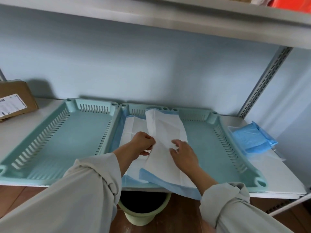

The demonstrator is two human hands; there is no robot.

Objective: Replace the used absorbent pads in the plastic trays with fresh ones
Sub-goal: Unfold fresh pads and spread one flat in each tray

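Three teal plastic trays stand side by side on the white shelf: the left tray (55,145), the middle tray (122,108) and the right tray (218,148). A white pad with blue edges (129,130) lies in the middle tray. A second, partly folded white and blue pad (161,130) lies across the middle and right trays, its blue edge hanging over the shelf front. My left hand (143,143) pinches its left fold. My right hand (183,153) rests on it with fingers bent.
A pack of folded blue pads (250,140) lies on the shelf at the right. A cardboard box (15,100) sits at the far left. A pale green bin (143,209) stands on the floor below. An upper shelf (168,19) hangs overhead.
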